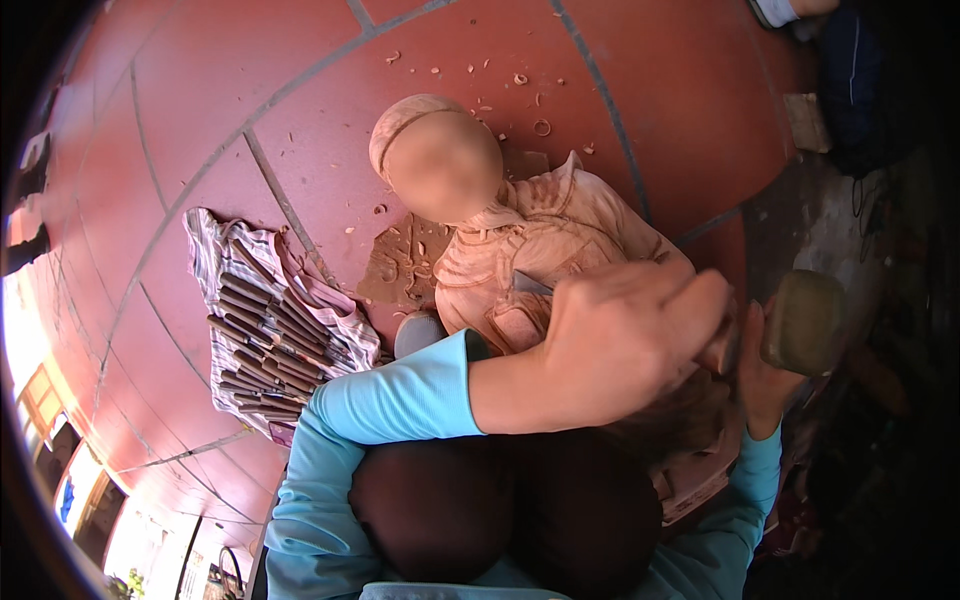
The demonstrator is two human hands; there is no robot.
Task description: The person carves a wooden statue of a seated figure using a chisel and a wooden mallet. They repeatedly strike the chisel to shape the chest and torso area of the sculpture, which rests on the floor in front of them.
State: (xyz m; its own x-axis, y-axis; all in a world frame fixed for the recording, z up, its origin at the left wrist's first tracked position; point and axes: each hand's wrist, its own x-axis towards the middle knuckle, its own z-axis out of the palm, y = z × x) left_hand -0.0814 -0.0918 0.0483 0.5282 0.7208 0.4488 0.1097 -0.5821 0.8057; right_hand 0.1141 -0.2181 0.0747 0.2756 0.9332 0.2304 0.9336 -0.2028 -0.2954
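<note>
A carved wooden figure (600, 215) with a round head lies across the floor in front of my knees. My left hand (640, 335) is closed over its torso, wrapped round a chisel (530, 285) whose metal blade points left at the figure's chest. Most of the chisel's handle is hidden by my fingers. To the right, my right hand (762, 385) is closed on a mallet with a rounded, olive-coloured head (805, 322). The mallet head is close to the right side of my left fist; its handle is mostly out of sight.
Several chisels with dark handles (265, 340) lie on a striped cloth (205, 245) at the left. Wood shavings (541, 128) are scattered over the red tiled floor (330, 110). A small block (806, 122) sits at the far right, near another person's dark-clothed leg (860, 90).
</note>
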